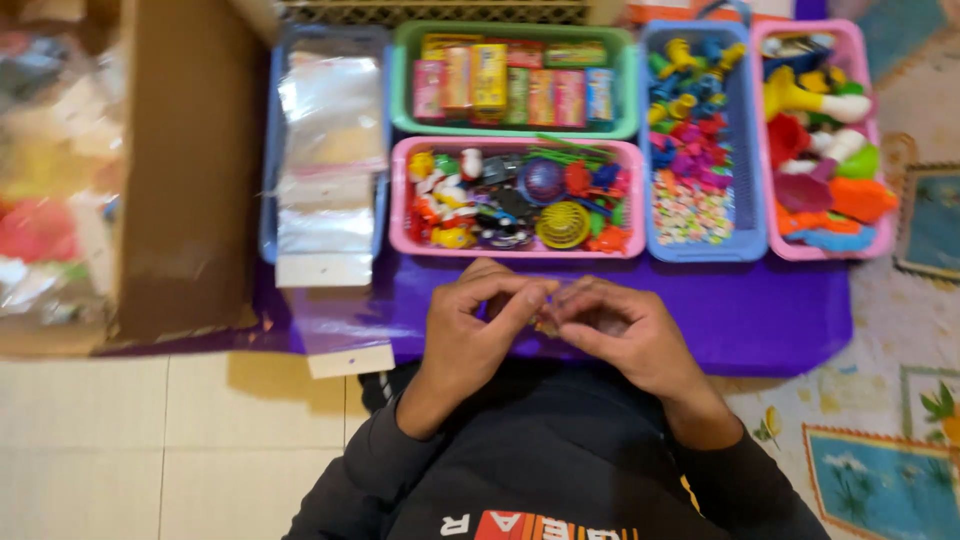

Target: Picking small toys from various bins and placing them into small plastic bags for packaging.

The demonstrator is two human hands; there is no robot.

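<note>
A: Floor?
B: Pale tile floor (150, 440) bottom left, grout lines visible. Patterned rug (890, 440) on the right, with blue panels and floral motifs.
A: Work surface?
B: Low table under a purple cloth (770, 315). Open cardboard box (185, 170) at its left end.
A: Light?
B: Warm, even, soft shadows. Metal grille (430, 10) along top edge; walls out of view.

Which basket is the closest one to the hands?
The pink basket full of mixed small toys, directly above the left hand and right hand. The green basket sits behind it; the blue ones and the other pink one stand off to the sides.
</note>
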